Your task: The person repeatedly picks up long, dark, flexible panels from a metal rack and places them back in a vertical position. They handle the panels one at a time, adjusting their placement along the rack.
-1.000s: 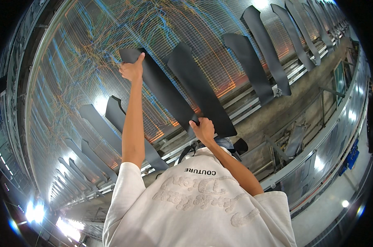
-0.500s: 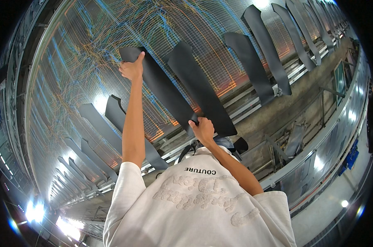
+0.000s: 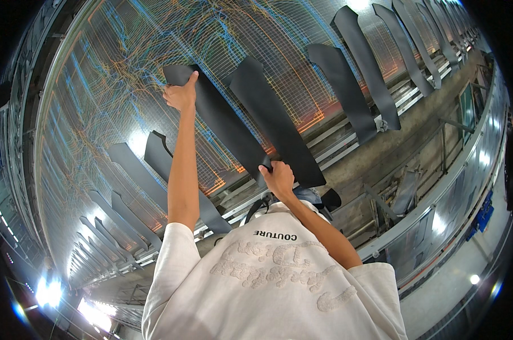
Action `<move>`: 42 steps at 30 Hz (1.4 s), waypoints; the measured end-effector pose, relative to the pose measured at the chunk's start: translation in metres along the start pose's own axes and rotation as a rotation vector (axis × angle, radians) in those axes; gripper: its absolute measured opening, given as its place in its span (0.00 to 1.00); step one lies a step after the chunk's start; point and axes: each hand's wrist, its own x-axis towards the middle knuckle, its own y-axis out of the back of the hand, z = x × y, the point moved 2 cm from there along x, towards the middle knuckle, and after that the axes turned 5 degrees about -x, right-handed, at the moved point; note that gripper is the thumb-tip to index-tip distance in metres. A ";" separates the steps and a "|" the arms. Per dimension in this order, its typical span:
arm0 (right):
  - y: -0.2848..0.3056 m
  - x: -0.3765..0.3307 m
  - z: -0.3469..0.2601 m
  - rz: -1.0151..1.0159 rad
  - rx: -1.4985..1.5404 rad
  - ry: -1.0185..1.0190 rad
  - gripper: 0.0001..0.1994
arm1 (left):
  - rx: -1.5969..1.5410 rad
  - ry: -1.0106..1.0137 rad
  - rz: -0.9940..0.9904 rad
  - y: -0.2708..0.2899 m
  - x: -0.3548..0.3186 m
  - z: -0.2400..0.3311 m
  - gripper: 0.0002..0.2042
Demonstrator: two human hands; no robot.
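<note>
A long, dark-grey, flat strip of pliant-looking sheet material [image 3: 225,124] is being handled at both ends across a wide tabletop [image 3: 126,85] patterned with blue and orange lines, its length being pointed between 10 and 11 o'clock. Positioning seems to be the step being carried out (whether a laying or a lifting cannot be told), and even control of both ends is apparently being called for next. At the far end, between 10 and 11 o'clock, the edge is being gripped by the left hand [image 3: 181,97]: the thumb is being rested on the upper face, the other fingers are being curled at the edge, tips partly hidden. Near the centre, towards 4 o'clock, the near end is being pinched by the right hand [image 3: 279,178], its fingers being bent almost closed. A matching dark-grey strip [image 3: 279,124] is being borne just beside, towards 3 o'clock.
</note>
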 end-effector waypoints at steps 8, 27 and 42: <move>-0.008 0.001 0.005 0.089 -0.001 0.040 0.21 | 0.015 -0.008 0.024 -0.003 0.002 -0.003 0.45; -0.006 0.001 0.004 0.078 -0.009 0.032 0.21 | 0.029 -0.019 0.040 -0.005 0.002 -0.004 0.47; -0.009 0.002 0.004 0.080 -0.041 0.004 0.21 | 0.073 -0.185 0.271 0.003 -0.021 0.001 0.55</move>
